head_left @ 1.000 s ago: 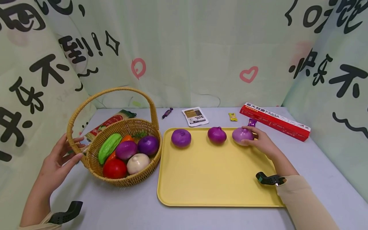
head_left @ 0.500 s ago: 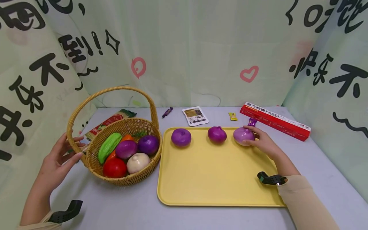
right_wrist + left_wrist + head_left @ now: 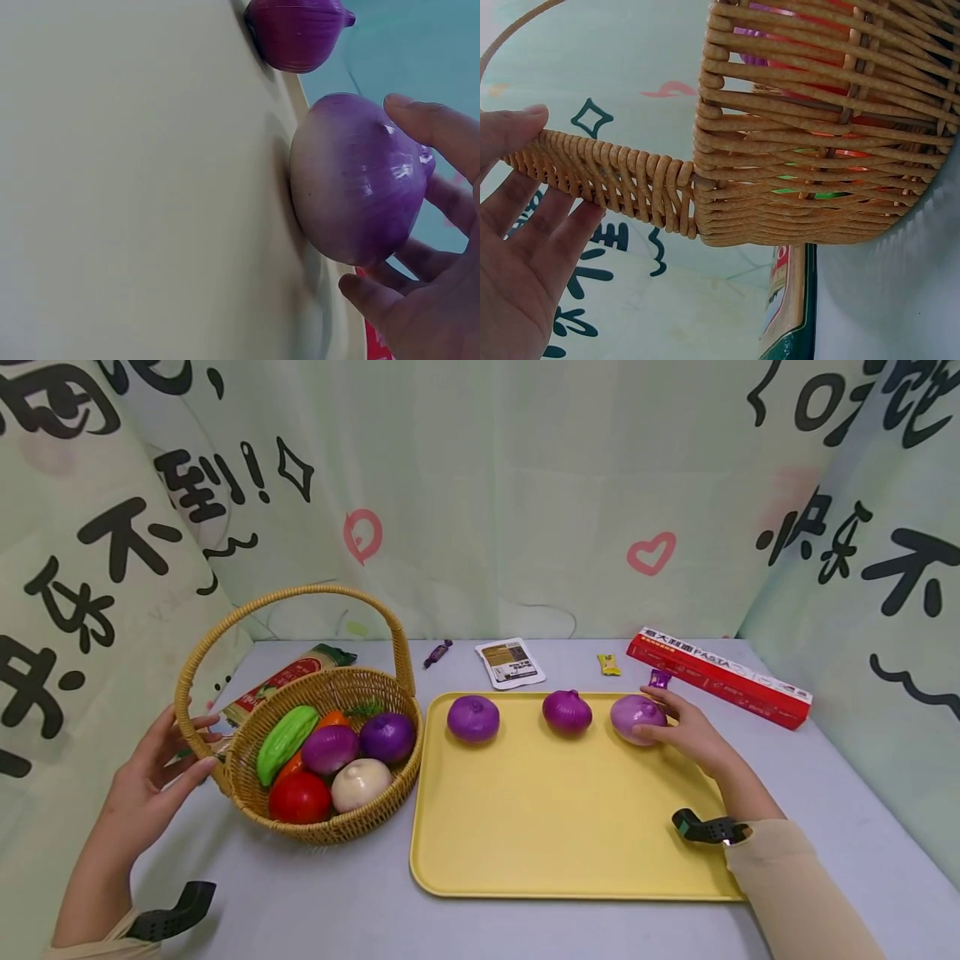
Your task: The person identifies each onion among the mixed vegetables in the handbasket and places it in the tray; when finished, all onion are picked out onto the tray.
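Note:
My right hand (image 3: 675, 727) curls round a pale purple onion (image 3: 636, 718) that sits at the far right of a yellow tray (image 3: 540, 827); in the right wrist view its fingertips (image 3: 409, 112) touch the onion (image 3: 352, 180). Two darker purple onions (image 3: 567, 711) (image 3: 473, 718) lie in a row to its left. My left hand (image 3: 197, 745) is open, its straight fingers resting on the base of the wicker basket's handle (image 3: 615, 180). The basket (image 3: 322, 839) holds a green gourd (image 3: 287, 745), two purple onions (image 3: 330, 748), a white onion (image 3: 360, 783), a tomato (image 3: 300, 799) and a carrot.
A red pasta box (image 3: 718, 677) lies at the back right. A sachet (image 3: 510, 662) and small wrapped candies (image 3: 437, 653) (image 3: 608, 665) (image 3: 659, 677) lie behind the tray. A pasta packet (image 3: 288, 675) lies behind the basket. Printed curtains close in three sides.
My right hand and the pale onion have shifted very slightly to the right on the tray. The left hand and basket have stayed put.

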`<state>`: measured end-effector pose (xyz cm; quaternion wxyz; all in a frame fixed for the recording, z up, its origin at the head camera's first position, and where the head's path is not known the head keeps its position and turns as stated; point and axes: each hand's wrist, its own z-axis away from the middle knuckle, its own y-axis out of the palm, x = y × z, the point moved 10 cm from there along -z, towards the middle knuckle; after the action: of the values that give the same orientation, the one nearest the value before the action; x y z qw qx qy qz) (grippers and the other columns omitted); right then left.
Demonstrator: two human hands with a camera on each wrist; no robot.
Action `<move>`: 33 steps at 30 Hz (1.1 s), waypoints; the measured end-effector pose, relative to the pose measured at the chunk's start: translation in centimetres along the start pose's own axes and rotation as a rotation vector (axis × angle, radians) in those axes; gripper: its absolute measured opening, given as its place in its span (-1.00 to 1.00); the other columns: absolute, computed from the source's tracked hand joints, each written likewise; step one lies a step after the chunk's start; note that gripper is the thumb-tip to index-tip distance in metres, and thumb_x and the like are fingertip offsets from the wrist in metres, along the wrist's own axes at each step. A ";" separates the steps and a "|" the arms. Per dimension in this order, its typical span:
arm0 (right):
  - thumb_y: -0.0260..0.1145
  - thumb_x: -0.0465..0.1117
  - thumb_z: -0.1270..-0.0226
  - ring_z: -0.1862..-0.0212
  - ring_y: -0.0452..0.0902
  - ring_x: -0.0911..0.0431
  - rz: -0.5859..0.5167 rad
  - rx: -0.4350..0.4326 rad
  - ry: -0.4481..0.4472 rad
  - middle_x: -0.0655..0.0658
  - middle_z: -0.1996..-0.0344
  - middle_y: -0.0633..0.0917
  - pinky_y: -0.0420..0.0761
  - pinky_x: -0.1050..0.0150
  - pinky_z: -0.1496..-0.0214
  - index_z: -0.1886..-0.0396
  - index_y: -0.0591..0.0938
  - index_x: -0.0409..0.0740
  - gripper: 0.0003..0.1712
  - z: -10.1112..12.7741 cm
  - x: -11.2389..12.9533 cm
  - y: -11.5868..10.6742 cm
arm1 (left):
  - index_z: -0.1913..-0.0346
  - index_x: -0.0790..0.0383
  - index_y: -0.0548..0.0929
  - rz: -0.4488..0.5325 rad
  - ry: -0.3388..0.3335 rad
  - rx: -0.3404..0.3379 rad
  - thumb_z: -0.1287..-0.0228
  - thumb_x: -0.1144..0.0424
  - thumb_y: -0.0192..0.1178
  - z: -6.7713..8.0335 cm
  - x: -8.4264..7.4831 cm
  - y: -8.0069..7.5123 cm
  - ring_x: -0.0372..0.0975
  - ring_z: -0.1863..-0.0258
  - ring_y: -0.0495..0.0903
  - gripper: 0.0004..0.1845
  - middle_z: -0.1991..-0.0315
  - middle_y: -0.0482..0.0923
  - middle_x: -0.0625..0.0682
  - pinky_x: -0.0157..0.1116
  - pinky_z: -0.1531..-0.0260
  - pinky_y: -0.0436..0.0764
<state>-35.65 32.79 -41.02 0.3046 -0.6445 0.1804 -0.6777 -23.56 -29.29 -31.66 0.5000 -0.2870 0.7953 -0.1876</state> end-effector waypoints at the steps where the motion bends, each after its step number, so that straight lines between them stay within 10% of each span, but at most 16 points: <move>1: 0.29 0.04 -0.23 -0.41 -0.03 -0.39 0.000 -0.006 -0.003 -0.40 -0.42 0.11 0.22 -0.32 -0.30 -0.49 0.05 -0.05 -0.06 0.0 0.1 -0.2 | -0.47 -0.10 0.05 0.000 0.000 0.000 -0.17 0.47 0.22 0.0 0.0 0.0 -0.69 -0.03 0.38 -0.12 -0.08 0.32 -0.59 -0.82 0.15 0.37; 33: 0.25 -0.02 -0.29 -0.38 0.11 -0.27 0.010 -0.089 -0.114 -0.33 -0.35 0.26 0.24 -0.21 -0.34 -0.43 0.20 -0.07 -0.23 0.0 3.6 -1.5 | -0.47 -0.11 0.06 -0.024 -0.003 0.002 -0.19 0.42 0.22 0.1 0.0 0.0 -0.72 -0.02 0.35 -0.15 -0.08 0.32 -0.59 -0.82 0.17 0.37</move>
<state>-35.90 31.57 -37.35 0.2888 -0.6941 0.1957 -0.6297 -23.52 -29.33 -31.71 0.4990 -0.2962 0.7909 -0.1941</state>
